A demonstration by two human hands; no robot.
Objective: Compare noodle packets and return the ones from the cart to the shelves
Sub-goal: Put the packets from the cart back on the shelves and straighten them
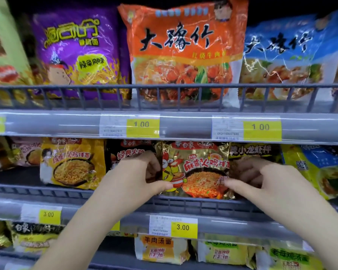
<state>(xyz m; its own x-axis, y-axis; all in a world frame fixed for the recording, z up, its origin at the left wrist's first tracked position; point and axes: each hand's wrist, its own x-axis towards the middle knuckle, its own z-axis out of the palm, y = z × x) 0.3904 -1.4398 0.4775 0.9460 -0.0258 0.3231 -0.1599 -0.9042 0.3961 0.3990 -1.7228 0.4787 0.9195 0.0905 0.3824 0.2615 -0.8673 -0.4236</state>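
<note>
Between both hands [139, 172] [260, 178], gold noodle packet [199, 168]

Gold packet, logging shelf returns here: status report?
Left hand and right hand both gripping gold packet, one on each side. Packet upright on middle shelf, behind wire rail. Black packets close on both sides; nothing blocking.

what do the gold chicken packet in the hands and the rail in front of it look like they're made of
Gold packet: looks like metallised plastic film, glossy; it crinkles and throws bright glints along its top edge. Both the left hand and right hand pinch its sides.
Shelf rail: probably grey-coated metal wire, matte; thin straight bars with even uprights, though painted plastic can't be ruled out.
</note>
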